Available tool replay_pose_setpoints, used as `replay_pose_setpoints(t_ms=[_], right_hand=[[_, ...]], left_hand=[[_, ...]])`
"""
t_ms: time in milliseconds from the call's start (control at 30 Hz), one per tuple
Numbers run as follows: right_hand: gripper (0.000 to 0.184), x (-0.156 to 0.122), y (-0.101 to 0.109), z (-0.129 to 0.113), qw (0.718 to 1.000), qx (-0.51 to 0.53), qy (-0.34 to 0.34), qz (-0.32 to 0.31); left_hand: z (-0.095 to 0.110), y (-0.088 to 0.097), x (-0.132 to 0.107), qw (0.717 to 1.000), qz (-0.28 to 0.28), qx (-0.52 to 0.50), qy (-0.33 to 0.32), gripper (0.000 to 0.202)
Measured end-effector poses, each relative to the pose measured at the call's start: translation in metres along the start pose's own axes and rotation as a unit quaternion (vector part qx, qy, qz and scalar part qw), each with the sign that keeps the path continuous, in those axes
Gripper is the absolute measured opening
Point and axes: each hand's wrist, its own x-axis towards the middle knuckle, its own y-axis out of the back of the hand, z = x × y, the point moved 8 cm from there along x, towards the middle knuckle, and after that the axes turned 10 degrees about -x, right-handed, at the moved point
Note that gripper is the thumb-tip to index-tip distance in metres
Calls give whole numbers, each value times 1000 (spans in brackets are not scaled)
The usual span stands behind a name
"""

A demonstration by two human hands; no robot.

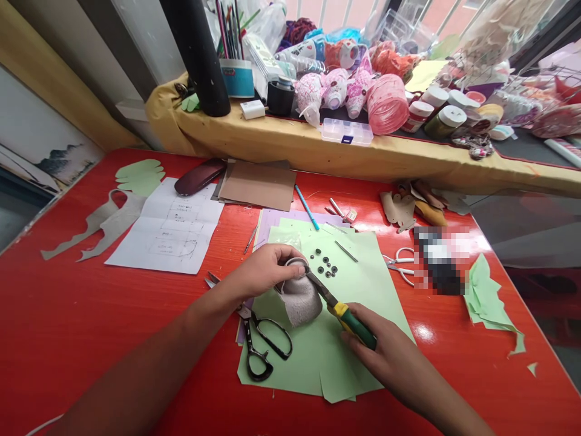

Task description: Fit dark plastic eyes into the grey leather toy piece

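My left hand (pixel 267 267) pinches the upper edge of a curled grey piece of leather-like material (pixel 303 301), its rough side showing. In my right hand (pixel 379 339) are long-nosed pliers (pixel 358 325) with green and yellow handles. Their dark metal tip meets the grey piece's edge beside my left fingertips; what lies between the jaws is too small to tell. Several small dark metal snap parts (pixel 325 260) lie on the green sheet (pixel 381 284) beyond my hands. Black-handled scissors (pixel 259 348) rest partly under my left forearm.
On the red table (pixel 136 339) are a paper with drawn patterns (pixel 172 233), a dark mouse (pixel 200 176), brown sheets (pixel 258 184), a blue pen (pixel 307 208), a thin metal rod (pixel 346 251), white-handled scissors (pixel 402 266) and green scraps (pixel 490 297). Crafts and jars crowd the ledge behind.
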Motion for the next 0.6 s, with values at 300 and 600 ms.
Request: replay_pose_setpoints(t_ms=[300,600], right_hand=[[32,-6,10,7,1000,5,4,3],[36,-17,7,23,993,113,-21,-5]], left_hand=[[1,6,-2,999,22,-28,8,27],[-2,0,-19,980,-13,-195,28,35]])
